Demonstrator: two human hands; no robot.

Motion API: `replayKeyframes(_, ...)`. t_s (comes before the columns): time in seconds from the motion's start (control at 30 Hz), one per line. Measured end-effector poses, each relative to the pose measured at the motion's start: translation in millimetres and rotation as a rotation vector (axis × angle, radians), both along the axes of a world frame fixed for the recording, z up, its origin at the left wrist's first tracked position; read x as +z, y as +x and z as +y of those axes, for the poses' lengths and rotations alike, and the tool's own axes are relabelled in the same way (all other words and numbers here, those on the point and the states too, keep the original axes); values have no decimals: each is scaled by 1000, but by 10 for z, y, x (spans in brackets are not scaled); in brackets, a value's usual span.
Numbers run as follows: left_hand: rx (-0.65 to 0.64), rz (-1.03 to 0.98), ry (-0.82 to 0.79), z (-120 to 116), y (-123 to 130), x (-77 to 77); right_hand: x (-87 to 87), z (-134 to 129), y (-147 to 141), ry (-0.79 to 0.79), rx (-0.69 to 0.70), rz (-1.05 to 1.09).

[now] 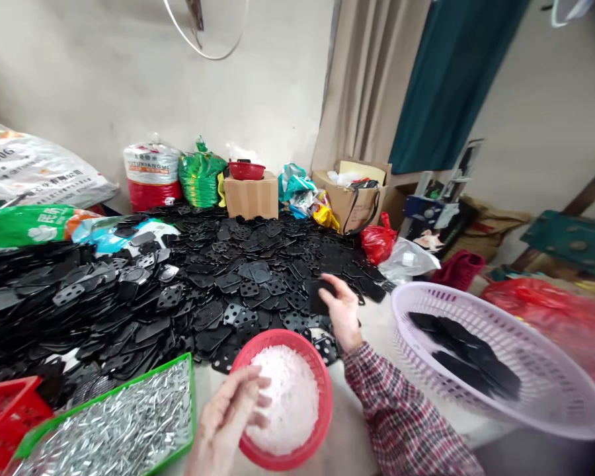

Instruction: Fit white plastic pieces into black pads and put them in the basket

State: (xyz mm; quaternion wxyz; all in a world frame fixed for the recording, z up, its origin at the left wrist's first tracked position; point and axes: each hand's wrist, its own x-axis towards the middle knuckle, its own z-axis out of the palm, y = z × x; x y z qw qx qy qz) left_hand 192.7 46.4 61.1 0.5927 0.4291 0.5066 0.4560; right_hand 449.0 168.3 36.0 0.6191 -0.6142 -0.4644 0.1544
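Note:
My right hand (pixel 344 314) reaches to the near right edge of a heap of flat black plates (pixel 258 271). Its thumb and fingers are closed on a black plate (pixel 320 296). My left hand (pixel 233 413) is over the left side of a round red basket (pixel 323 423). Its fingers are curved and apart, slightly blurred, with nothing visible in them. Small white pieces (pixel 290 396) fill this basket; the fingers hide some of them, and I cannot tell if they touch.
A green tray (pixel 192 396) of small metal pins is at the front left, beside a red crate (pixel 10 410). On the right, a lilac basket (pixel 406 350) holds several black plates (pixel 476 357). Sacks (pixel 153 172) and cardboard boxes (pixel 252 198) line the wall behind the heap.

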Motion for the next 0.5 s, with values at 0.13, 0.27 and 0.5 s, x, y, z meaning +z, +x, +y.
replayKeyframes(0.13, 104, -109, 8, 156, 91, 8, 317, -531, -801, 34, 581, 240)
replayKeyframes(0.27, 138, -281, -46, 232, 131, -27, 360, -526, -740, -7, 659, -17)
replayKeyframes(0.5, 200, -444, -154, 280, 41, 5, -137, 244, 791, -244, 67, -433)
